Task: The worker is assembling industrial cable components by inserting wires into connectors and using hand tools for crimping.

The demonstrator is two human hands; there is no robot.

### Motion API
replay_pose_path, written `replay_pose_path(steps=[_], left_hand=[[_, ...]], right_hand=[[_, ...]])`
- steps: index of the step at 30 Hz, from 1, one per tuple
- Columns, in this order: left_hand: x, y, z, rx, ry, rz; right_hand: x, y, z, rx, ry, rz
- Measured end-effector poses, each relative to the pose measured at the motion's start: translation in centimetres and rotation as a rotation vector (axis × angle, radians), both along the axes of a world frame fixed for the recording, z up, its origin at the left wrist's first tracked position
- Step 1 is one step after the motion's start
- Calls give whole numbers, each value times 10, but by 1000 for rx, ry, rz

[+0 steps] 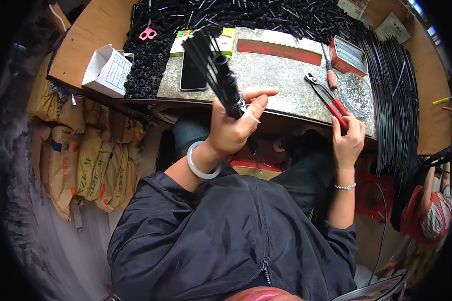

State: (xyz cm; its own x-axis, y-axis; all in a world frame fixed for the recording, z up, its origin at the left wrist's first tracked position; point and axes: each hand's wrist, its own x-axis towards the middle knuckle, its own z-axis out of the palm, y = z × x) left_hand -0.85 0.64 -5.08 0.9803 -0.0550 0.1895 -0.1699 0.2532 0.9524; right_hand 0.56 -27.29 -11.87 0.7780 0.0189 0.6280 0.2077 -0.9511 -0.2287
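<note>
Gripping a bundle of black rods (221, 75) in our left hand (231, 125); right hand (347, 138) clasps red-handled pliers (329, 98).

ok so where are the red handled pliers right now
In the head view the red-handled pliers lie on the speckled work slab at the person's right, handles under the right hand, jaws pointing toward the red tin.

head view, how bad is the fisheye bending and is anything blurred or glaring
Head view: the wooden table edge curves strongly toward the black rim; the left hand with its bundle of black rods and the right hand on the red-handled pliers look sharp; mild glare on the clear plastic bag.
</note>
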Motion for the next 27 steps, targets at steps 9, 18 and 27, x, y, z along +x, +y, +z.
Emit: replay_pose_path(steps=[9, 18, 27], left_hand=[[4, -8, 4, 37, -40, 39], [19, -7, -13, 105, 13, 150], [24, -6, -13, 96, 48, 192]], right_hand=[[11, -9, -1, 25, 200, 34], [-58, 44, 108, 62, 264, 432], [-70, 57, 120, -253, 68, 353]])
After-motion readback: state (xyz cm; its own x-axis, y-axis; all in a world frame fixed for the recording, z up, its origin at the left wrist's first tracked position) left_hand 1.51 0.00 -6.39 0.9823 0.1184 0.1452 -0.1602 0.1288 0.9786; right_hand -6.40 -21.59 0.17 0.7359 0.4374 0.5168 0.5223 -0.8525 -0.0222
